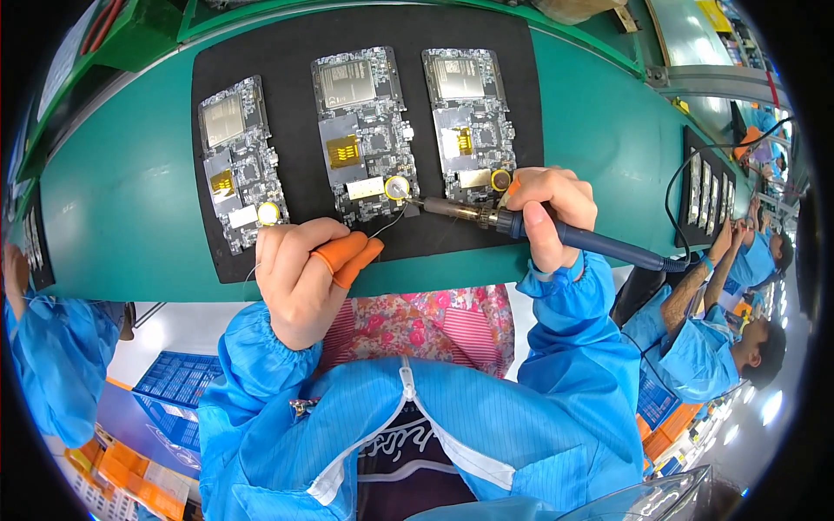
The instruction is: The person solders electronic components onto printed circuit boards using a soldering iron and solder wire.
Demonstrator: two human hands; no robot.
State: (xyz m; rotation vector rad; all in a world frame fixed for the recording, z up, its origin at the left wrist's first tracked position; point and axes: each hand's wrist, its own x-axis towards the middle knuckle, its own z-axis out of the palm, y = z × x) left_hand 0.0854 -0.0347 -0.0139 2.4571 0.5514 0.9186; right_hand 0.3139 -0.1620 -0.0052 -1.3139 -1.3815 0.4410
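You are looking down at a black mat [217, 252] on a green bench [599, 130]. Three circuit boards lie on it in a row, each with a round coin cell at its near edge.

Your right hand [552, 213] is closed in a pen-style grip around a blue-handled soldering iron [556, 233]. The shaft runs toward nine o'clock, and its tip [412, 201] touches or sits just beside the coin cell [397, 187] of the middle board [365, 130]. The cable trails off toward three o'clock.

Your left hand [300, 273] is curled, with orange finger cots on two fingertips [347, 252] that pinch a thin solder wire [387, 224]. The wire arcs toward one o'clock, and its end is near the iron's tip.

Judging progress: the middle board's cell looks to be the joint in hand. The left board [236, 156], with its cell [268, 213], lies at eleven o'clock from your left hand. The right board [469, 113] has its cell [500, 180] just beside your right fingers. Whether either of those is already soldered is too small to tell.

Other people in blue smocks work at both edges.
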